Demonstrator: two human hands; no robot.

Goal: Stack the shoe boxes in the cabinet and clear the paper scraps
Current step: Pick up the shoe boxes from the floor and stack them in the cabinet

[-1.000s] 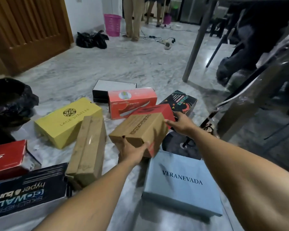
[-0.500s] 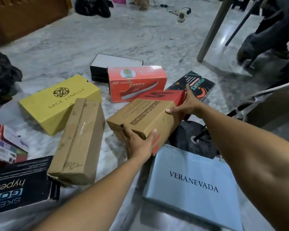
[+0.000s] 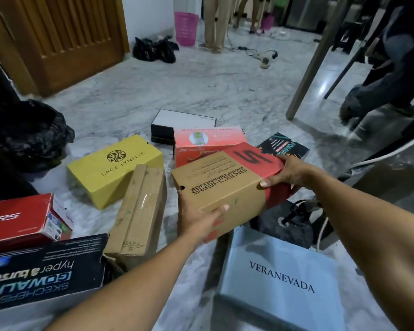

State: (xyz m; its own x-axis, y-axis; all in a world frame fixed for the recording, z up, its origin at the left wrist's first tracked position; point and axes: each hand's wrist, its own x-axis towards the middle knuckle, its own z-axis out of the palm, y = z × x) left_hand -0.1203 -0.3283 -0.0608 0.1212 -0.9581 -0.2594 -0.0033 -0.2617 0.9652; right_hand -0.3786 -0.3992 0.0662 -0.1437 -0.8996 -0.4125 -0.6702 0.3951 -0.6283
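The brown shoe box [image 3: 225,185] is tilted between both hands: the left hand [image 3: 196,220] curls its fingers round the near corner, and the right hand [image 3: 288,173] clasps the red end. A yellow box [image 3: 115,168] lies left of the fingers.

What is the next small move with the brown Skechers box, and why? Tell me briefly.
Probably lift it clear and carry it toward the cabinet. The left hand grips the Skechers box at its near corner, the right hand its far side, and it is tilted, crowded by the orange-red box and plain brown box.
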